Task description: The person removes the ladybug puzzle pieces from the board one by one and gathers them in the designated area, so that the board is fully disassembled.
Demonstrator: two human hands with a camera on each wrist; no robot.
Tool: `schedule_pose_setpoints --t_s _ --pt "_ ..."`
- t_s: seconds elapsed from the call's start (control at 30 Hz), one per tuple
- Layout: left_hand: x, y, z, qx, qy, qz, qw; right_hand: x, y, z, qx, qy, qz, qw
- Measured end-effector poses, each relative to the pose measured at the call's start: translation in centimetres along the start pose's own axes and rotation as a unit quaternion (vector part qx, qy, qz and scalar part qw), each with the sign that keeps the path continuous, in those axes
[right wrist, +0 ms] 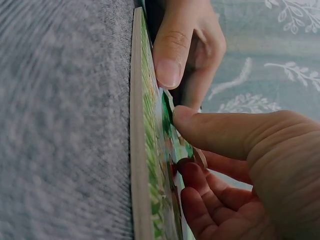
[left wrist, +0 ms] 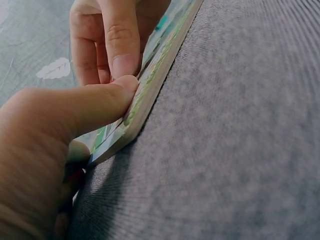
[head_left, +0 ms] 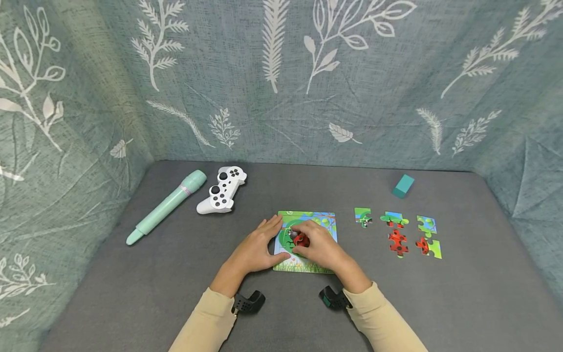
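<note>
Here, five loose pieces lie beside one board.

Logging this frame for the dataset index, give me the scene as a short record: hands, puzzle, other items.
left hand: rests on puzzle board, left side
right hand: pinches puzzle piece at board
loose pieces: five, right of board
white game controller: left of board, farther back
mint-green wand: left of controller
teal block: behind loose pieces

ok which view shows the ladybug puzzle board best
The head view shows the ladybug puzzle board from above, though the left hand and right hand cover parts. Both wrist views show its edge and a foreshortened face.
</note>
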State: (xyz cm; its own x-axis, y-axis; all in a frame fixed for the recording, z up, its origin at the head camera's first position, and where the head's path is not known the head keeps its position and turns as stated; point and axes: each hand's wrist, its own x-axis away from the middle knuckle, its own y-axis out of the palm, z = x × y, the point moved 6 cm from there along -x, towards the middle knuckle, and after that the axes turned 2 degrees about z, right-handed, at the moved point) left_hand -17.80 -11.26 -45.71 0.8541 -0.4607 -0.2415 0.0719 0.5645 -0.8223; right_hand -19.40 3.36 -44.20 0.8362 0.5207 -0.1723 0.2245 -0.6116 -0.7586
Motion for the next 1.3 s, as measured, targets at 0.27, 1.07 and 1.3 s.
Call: schedule_pose_setpoints --t_s 0.27,1.07,1.3 --pt "0.1 0.2 -0.1 -0.004 0.007 0.006 1.0 0.1 -0.2 0.3 -0.05 0.017 0.007 0.9986" --pt "0.1 0.7 0.1 0.012 0.003 -0.003 0.9999 7.4 -9.4 7.0 -0.048 0.109 0.025 0.9926" --pt "0.1 0.2 0.0 0.01 0.005 -0.001 0.9999 9.4 -10.4 9.3 -0.01 0.099 0.041 0.9942"
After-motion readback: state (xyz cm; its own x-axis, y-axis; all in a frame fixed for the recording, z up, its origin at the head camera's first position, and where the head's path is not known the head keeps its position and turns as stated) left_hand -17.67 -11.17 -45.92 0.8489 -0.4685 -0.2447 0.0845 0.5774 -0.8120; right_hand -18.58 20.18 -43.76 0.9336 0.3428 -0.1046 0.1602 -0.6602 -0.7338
